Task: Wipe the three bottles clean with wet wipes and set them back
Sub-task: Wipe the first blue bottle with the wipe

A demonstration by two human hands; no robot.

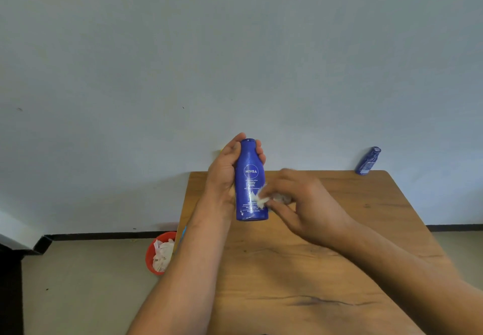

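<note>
My left hand (224, 172) grips a tall blue lotion bottle (250, 177) upright above the far left part of the wooden table (326, 256). My right hand (305, 204) pinches a crumpled white wet wipe (262, 198) against the lower front of that bottle. A second, smaller blue bottle (367, 161) stands tilted at the table's far right corner by the wall. A third bottle does not show.
A red bin (151, 253) holding crumpled white wipes sits on the floor left of the table. A pale wall rises right behind the table's far edge. A blue and yellow object peeks out behind my left forearm at the table's left edge.
</note>
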